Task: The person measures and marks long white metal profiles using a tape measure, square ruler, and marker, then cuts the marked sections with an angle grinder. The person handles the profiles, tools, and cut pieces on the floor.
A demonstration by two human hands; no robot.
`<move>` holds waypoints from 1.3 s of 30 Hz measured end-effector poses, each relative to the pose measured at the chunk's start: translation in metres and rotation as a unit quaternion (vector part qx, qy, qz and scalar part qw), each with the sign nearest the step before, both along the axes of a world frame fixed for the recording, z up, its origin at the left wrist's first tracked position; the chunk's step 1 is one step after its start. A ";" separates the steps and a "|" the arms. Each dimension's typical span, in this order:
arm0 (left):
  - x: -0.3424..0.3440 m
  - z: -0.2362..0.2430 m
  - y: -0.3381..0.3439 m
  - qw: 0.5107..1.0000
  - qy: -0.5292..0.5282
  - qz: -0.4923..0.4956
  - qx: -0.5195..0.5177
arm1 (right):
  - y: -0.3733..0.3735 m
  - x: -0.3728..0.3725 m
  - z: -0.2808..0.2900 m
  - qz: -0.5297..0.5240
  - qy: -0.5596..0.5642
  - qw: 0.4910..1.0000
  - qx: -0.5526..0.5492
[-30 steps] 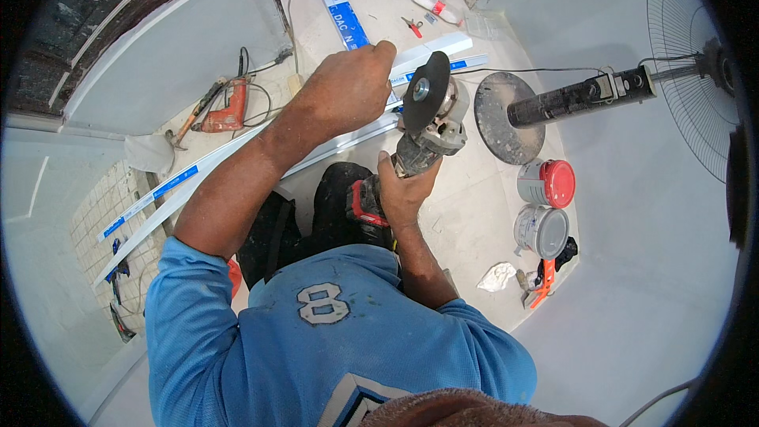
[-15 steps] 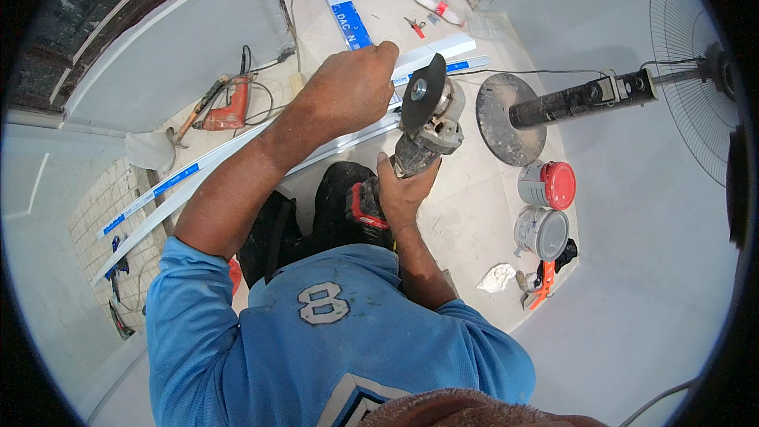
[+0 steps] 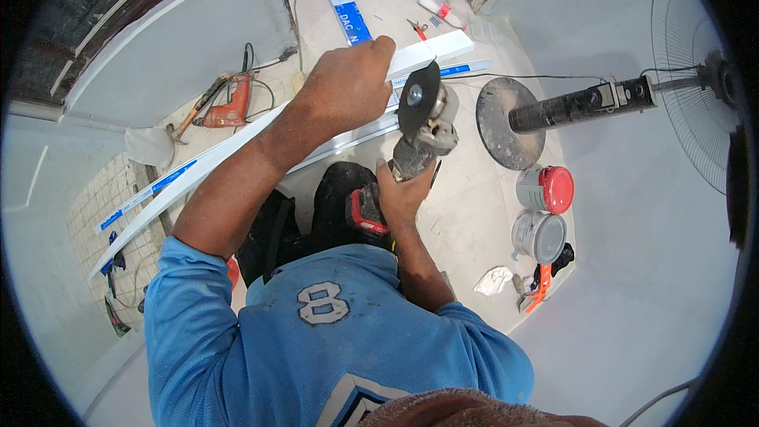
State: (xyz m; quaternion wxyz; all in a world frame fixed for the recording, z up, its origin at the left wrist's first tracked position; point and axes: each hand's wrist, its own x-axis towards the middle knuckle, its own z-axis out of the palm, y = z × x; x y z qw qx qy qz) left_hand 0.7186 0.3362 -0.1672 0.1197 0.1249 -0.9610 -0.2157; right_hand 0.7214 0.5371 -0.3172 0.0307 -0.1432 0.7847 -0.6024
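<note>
My right hand (image 3: 405,196) is wrapped round the body of a cordless angle grinder (image 3: 411,156), whose red-and-black battery end points toward my lap. Its dark thin disc (image 3: 419,100) faces up and left, just right of my left hand. My left hand (image 3: 348,79) is closed on a long white strip (image 3: 439,49), which runs from the lower left, behind my forearm, to an end past my knuckles. The disc's upper edge comes close to this strip; I cannot tell whether they touch. Below lie more white strips with blue film (image 3: 466,68).
A red drill (image 3: 229,104) and a hammer (image 3: 186,120) lie at the left. On the right stand a fan with a round base (image 3: 506,122), a red-lidded tub (image 3: 545,189) and a grey-lidded tub (image 3: 540,236). Pliers (image 3: 417,29) and bottles (image 3: 443,9) lie at the far side.
The white strip in my left hand has shifted upward, showing more of its face past my knuckles. The grinder has tilted and moved slightly left and down.
</note>
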 end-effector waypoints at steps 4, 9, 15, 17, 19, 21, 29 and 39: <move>0.006 -0.019 -0.015 0.998 0.012 0.045 -0.036 | 0.021 0.003 0.012 0.022 -0.058 0.998 -0.018; 0.026 -0.026 -0.022 0.995 0.023 0.069 -0.066 | 0.061 -0.022 0.049 0.088 -0.021 0.994 0.058; 0.050 -0.054 -0.023 0.994 0.030 0.076 -0.073 | 0.073 -0.038 0.092 0.167 -0.091 0.973 0.130; 0.058 -0.058 -0.020 0.993 0.022 0.087 -0.078 | 0.073 -0.041 0.097 0.186 -0.095 0.966 0.152; 0.064 -0.062 -0.014 0.993 0.006 0.088 -0.073 | 0.075 -0.042 0.098 0.193 -0.113 0.960 0.169; 0.065 -0.069 -0.005 0.993 0.022 0.087 -0.082 | 0.076 -0.045 0.098 0.197 -0.119 0.955 0.187; 0.069 -0.091 0.009 0.992 0.046 0.100 -0.066 | 0.085 -0.044 0.118 0.195 -0.119 0.951 0.207; 0.072 -0.088 0.017 0.989 0.005 0.102 -0.111 | 0.091 -0.051 0.122 0.213 -0.081 0.934 0.274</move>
